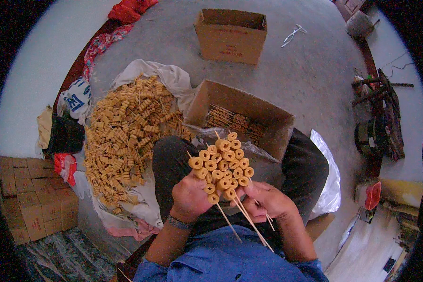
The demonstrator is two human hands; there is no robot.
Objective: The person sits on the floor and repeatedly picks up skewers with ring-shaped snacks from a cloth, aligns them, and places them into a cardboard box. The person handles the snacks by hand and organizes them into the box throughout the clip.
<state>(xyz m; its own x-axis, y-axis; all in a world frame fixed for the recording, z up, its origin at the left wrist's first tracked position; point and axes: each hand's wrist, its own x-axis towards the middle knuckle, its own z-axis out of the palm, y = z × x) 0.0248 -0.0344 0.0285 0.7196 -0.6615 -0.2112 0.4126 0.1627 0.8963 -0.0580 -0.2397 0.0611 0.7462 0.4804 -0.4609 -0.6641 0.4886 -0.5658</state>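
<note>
A bundle of skewered, tan, hollow food rolls (pixel 222 165) is held up over my lap, with bare stick ends pointing down towards my shirt. My left hand (pixel 190 194) grips the bundle from its left side. At the lower right, my right hand (pixel 268 201) holds sticks of the bundle; some stick ends come out below its fingers. Just beyond the bundle stands an open cardboard box (pixel 257 102) with more skewers and a clear plastic liner inside. A large heap of similar loose skewers (pixel 127 134) lies on a whitish cloth sack to the left.
Another open cardboard box (pixel 229 44) stands farther ahead on the concrete floor. A pale metal or plastic frame (pixel 294 35) lies right of it. Stacked cartons (pixel 38 197) and a black container (pixel 67 133) are at left. Shiny plastic (pixel 326 176) lies beside my right knee.
</note>
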